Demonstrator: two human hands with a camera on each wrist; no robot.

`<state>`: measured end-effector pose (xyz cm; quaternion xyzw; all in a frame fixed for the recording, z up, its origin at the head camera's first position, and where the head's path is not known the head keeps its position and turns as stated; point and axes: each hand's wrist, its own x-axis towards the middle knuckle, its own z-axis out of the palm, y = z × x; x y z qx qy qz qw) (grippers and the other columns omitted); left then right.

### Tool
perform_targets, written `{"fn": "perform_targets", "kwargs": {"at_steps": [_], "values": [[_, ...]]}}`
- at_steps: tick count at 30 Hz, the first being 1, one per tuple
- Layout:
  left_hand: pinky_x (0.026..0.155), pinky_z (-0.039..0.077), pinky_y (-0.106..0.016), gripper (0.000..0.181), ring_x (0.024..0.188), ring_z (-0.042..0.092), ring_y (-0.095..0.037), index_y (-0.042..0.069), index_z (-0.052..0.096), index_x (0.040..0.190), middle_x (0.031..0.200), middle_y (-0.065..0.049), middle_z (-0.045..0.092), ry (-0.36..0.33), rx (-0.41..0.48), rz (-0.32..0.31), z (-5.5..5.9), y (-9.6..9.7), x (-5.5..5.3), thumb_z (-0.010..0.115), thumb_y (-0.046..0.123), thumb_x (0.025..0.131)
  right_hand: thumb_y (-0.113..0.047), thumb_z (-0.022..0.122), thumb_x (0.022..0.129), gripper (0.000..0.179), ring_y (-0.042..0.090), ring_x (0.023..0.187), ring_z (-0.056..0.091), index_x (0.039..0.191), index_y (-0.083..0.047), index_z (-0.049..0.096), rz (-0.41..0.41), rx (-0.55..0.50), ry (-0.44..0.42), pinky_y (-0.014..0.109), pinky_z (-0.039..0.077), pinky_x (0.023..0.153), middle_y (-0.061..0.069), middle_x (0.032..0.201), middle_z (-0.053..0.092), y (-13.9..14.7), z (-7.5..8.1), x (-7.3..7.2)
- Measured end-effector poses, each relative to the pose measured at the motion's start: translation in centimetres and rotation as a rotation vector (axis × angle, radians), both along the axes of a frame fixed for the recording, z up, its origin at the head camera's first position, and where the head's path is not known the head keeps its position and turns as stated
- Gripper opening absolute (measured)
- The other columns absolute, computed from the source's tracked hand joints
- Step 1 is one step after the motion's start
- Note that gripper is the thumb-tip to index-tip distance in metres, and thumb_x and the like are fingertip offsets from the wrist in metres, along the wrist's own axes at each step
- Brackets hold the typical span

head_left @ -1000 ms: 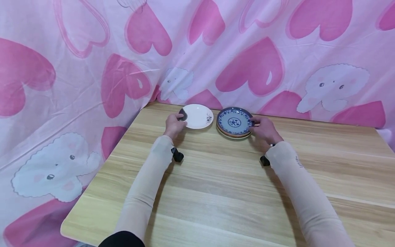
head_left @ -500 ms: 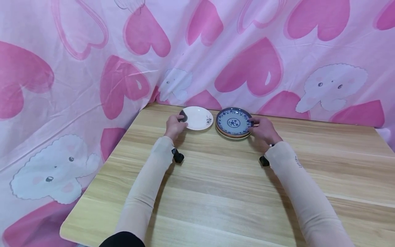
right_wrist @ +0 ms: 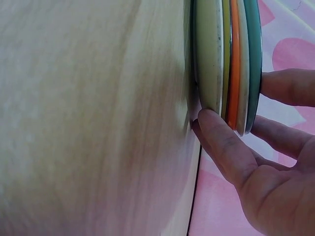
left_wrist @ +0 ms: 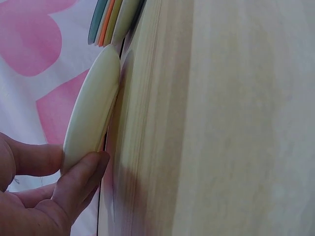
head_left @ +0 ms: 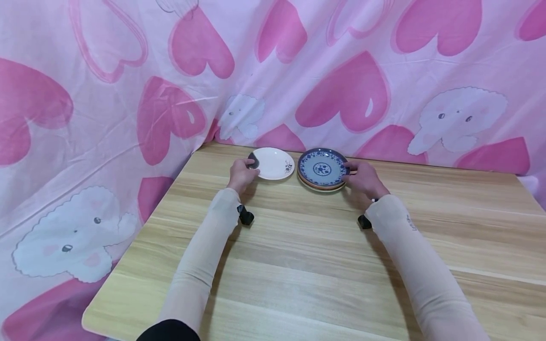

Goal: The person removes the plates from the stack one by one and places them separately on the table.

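My left hand (head_left: 242, 175) pinches the left rim of a white plate (head_left: 273, 164) with a dark patch and a small floral print. In the left wrist view its thumb lies on the upper face of the white plate (left_wrist: 91, 110) and fingertips lie beneath the rim. Just to the right stands a stack of several plates, topped by a blue-and-white patterned plate (head_left: 322, 166). The right hand (head_left: 365, 179) grips this stack at its right side. Under the bottom cream plate (right_wrist: 209, 59) are fingertips, while the thumb touches the top plate's rim; an orange plate (right_wrist: 235, 64) shows between.
Both plate groups are near the back edge of a light wood table (head_left: 298, 265). Behind it and along the left hangs a pink curtain (head_left: 273, 94) with hearts and white animal prints. Black wrist devices sit at both cuffs.
The white plate has come down slightly toward the table in my left hand. My right hand keeps its grip on the stack, with hardly any movement.
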<state>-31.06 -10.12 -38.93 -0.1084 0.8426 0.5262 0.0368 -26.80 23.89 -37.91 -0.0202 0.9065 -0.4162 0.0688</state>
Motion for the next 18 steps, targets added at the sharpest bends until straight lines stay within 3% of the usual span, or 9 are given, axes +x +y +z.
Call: {"fn": "perform_targets", "kwargs": {"at_steps": [7,18], "values": [[0.108,0.038,-0.033,0.051,0.132,0.038,-0.025,0.005,0.047,0.133,0.144,-0.017,0.040,-0.011,-0.044,-0.057,-0.11,-0.42,-0.35,0.062,0.009,0.085,-0.013,0.058,0.087,0.054,0.037,0.119,0.046,0.136,0.002,0.040,-0.001,0.006,-0.007,0.046,0.045,0.098,0.025,0.135,0.045,-0.06,0.08,-0.11],[0.112,0.032,-0.035,0.061,0.134,0.038,-0.028,0.007,0.039,0.139,0.144,-0.016,0.041,0.027,-0.175,-0.118,0.36,-0.45,0.08,0.064,0.010,0.084,-0.012,0.057,0.087,0.053,0.036,0.119,0.045,0.135,0.003,0.041,0.002,0.005,0.000,0.045,0.045,0.097,0.024,0.134,0.046,-0.07,0.02,0.06]]}}
